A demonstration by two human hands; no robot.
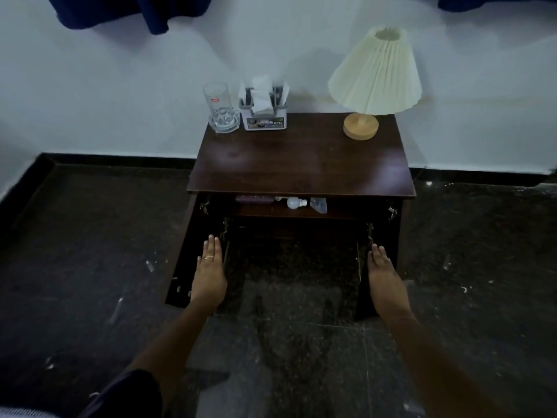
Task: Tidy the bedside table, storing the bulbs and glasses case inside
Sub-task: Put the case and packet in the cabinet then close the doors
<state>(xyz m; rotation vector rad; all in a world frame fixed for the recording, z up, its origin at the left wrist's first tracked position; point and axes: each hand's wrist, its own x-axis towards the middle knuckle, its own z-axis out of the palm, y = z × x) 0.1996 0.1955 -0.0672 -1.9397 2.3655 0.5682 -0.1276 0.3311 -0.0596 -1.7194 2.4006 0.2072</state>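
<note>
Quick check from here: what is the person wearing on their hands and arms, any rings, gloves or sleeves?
No gloves. The left hand wears a thin ring on one finger. The right hand shows no ring or watch. Both forearms are uncovered to the frame edge; a dark blue piece of clothing shows by the left arm, low in the frame.
</note>
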